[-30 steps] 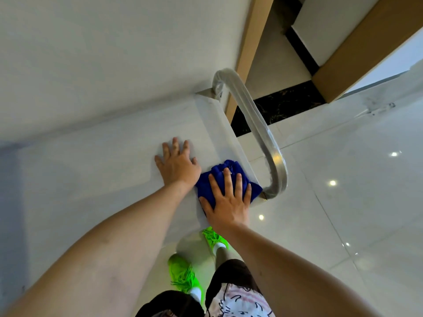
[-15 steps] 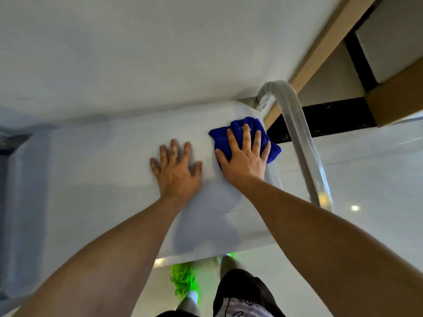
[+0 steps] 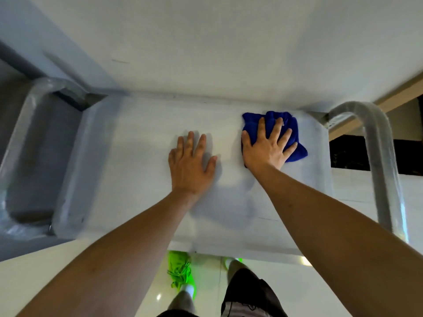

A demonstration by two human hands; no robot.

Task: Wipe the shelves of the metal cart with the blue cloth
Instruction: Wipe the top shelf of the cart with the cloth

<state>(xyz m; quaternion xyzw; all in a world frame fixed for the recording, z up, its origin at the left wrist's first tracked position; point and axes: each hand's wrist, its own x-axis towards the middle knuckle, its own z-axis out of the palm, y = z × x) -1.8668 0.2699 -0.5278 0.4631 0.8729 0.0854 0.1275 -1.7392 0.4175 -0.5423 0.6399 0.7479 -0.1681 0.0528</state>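
The metal cart's top shelf (image 3: 137, 170) fills the middle of the head view, pale and film-covered. A crumpled blue cloth (image 3: 293, 131) lies at its far right corner. My right hand (image 3: 265, 147) presses flat on the cloth with fingers spread and straight. My left hand (image 3: 192, 163) rests flat on the bare shelf just left of it, fingers straight. A wrapped tubular handle (image 3: 380, 161) arches over the cart's right end, and another handle (image 3: 25, 133) loops at the left end.
A white wall (image 3: 217, 42) rises directly behind the cart. Glossy tiled floor (image 3: 366, 186) shows on the right, with a dark strip and wooden trim (image 3: 398, 92) at the wall. My green shoes (image 3: 180, 273) stand under the near edge.
My right hand has slid the blue cloth from the near right edge towards the far right corner. The left hand has stayed flat on the shelf. The view has swung to show the whole shelf.
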